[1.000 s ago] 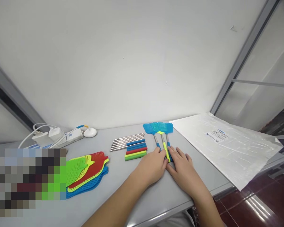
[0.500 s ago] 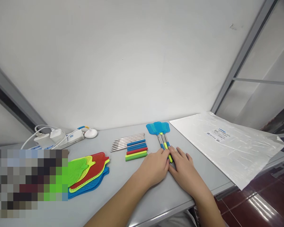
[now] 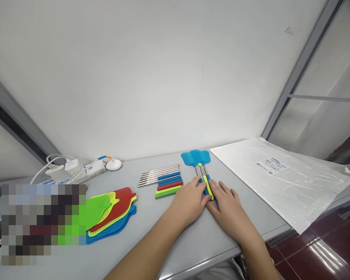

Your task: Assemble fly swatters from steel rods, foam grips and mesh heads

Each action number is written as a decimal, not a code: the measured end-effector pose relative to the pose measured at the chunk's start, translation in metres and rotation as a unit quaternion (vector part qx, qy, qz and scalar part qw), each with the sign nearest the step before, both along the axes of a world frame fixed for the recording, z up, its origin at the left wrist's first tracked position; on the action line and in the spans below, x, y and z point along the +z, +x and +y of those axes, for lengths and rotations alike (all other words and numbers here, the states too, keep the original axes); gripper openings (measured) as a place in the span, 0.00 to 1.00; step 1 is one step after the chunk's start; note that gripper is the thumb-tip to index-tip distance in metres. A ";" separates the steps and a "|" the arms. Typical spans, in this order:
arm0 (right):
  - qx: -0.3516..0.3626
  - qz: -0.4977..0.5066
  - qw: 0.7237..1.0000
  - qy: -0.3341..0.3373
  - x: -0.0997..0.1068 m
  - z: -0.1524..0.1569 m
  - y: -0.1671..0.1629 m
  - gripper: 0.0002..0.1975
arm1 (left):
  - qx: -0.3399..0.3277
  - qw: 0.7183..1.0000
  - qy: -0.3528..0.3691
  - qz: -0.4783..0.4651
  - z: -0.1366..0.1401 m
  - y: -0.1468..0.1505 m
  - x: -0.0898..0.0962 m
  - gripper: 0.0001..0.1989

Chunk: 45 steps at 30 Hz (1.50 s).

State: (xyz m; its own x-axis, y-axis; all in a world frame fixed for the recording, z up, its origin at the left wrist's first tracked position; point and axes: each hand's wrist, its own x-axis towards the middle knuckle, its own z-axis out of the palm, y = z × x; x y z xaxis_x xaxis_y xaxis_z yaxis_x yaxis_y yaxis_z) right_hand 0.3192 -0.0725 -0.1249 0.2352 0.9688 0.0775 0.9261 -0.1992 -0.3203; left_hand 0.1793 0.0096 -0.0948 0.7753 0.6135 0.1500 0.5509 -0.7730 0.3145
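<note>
Several fly swatters lie bunched on the table, their blue mesh heads (image 3: 196, 157) overlapping towards the wall. Their blue and yellow-green handles (image 3: 208, 188) point to me between my hands. My left hand (image 3: 189, 200) rests against the left side of the handles, fingers stretched forward and thumb apart at the near end. On the other side my right hand (image 3: 226, 204) lies palm down with spread fingers, touching the right-hand handle. Left of my hands, several silver metal rods (image 3: 156, 175) lie in a row, beside blue, red, yellow and green handle grips (image 3: 169, 190).
Loose swatter heads (image 3: 113, 212) in green, yellow, red and blue lie stacked at left, partly under a blurred patch. Behind them are a power strip (image 3: 95, 170) with plugs and a white oval device (image 3: 113, 165). A large white package (image 3: 280, 175) overhangs the table's right edge.
My left hand's index finger and thumb have parted, leaving more of the handles showing between my hands. The right hand stays nearly in place. The view has shifted slightly.
</note>
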 end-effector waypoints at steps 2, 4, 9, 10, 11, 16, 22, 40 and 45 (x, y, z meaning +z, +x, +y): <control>-0.003 -0.003 1.000 0.002 0.000 0.000 -0.001 0.32 | 0.003 1.000 -0.005 -0.005 0.000 0.001 -0.001 0.20; -0.005 -0.006 1.000 0.003 0.000 0.001 -0.002 0.32 | 0.005 1.000 -0.010 -0.009 0.001 0.002 -0.001 0.19; -0.008 -0.017 1.000 0.000 0.000 0.000 -0.005 0.31 | 0.007 1.000 -0.021 -0.016 0.003 0.003 -0.002 0.20; -0.010 -0.020 1.000 0.001 0.000 0.000 -0.005 0.31 | 0.008 1.000 -0.022 -0.016 0.003 0.003 -0.002 0.20; -0.011 -0.024 1.000 0.003 0.000 0.000 -0.005 0.31 | 0.010 1.000 -0.023 -0.017 0.003 0.003 -0.003 0.20; -0.016 -0.041 0.999 0.019 -0.002 0.001 -0.005 0.31 | 0.014 1.000 -0.021 -0.015 0.003 0.003 -0.004 0.20; -0.013 -0.040 0.999 0.023 -0.003 0.001 -0.004 0.31 | 0.010 1.000 -0.003 -0.003 0.001 0.003 -0.004 0.21; 0.124 0.008 0.972 0.200 -0.015 0.004 0.006 0.25 | -0.003 0.987 0.147 0.065 0.011 -0.097 0.036 0.12; 0.145 -0.024 0.960 0.238 -0.009 0.011 -0.009 0.24 | 0.039 0.981 0.169 0.083 -0.001 -0.129 0.022 0.12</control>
